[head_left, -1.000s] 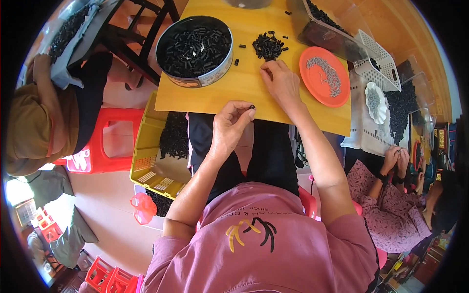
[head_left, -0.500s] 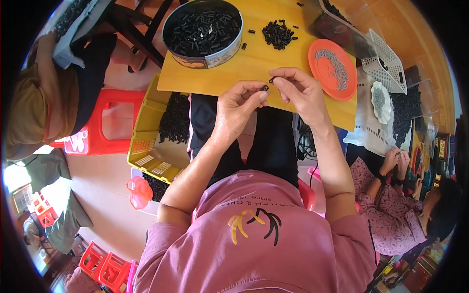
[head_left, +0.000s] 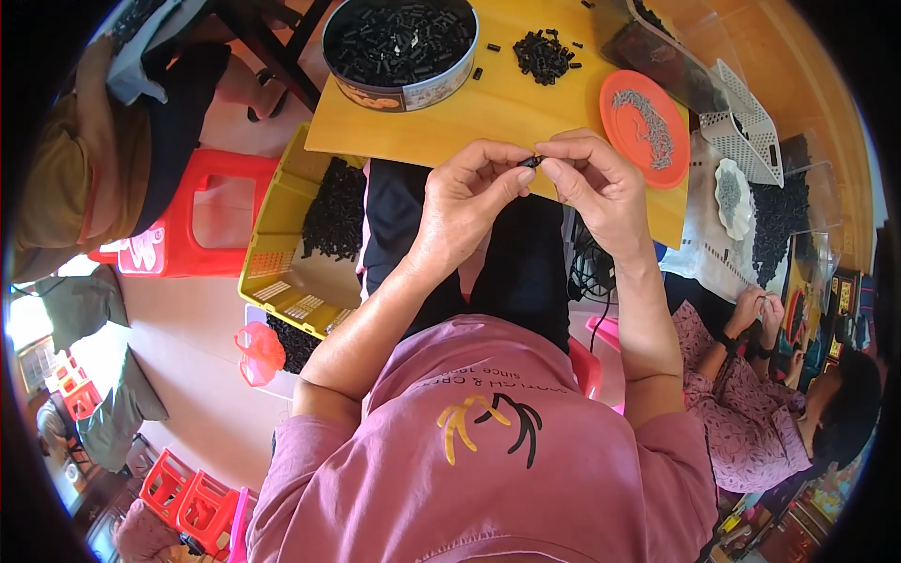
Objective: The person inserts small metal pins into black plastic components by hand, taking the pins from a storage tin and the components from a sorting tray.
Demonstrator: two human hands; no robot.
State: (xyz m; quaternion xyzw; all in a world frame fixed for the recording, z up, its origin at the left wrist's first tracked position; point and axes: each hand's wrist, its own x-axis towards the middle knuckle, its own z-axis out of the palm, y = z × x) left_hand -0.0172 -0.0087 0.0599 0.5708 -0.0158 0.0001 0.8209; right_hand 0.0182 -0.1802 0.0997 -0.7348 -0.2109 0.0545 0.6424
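My left hand pinches a small black cylindrical part between thumb and fingertips, above the near edge of the yellow table. Against its right end sit the fingertips of my right hand, closed on a small dark piece that they mostly hide. Ahead on the table lies a loose pile of similar black parts. A round tin to its left is full of them. On the right, an orange plate carries many tiny grey metal pins.
A yellow crate with black parts stands left below the table, beside a red stool. At right are a white perforated basket, a clear bin and a white dish. Other people sit at both sides.
My hands have come together: the piece in my right fingertips now meets the black part in my left. The view has shifted slightly.
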